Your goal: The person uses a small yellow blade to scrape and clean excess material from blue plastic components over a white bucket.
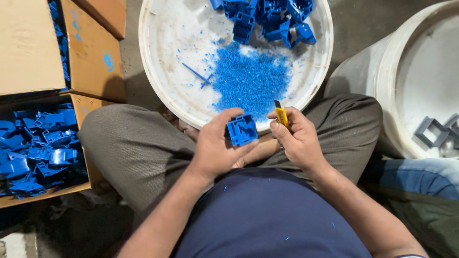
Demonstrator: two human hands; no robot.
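My left hand (215,150) grips the part (242,129), right hand (296,138) the knife (280,113); a slip could nick my thumb.

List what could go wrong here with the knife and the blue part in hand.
1. The right hand holds a yellow utility knife with its blade out, close to the left hand gripping the blue plastic part; a slip could likely cut the fingers.
2. The work is done over the lap, so a dropped knife might hit the legs.
3. Blue shavings pile in the white tub; some may scatter onto clothing.
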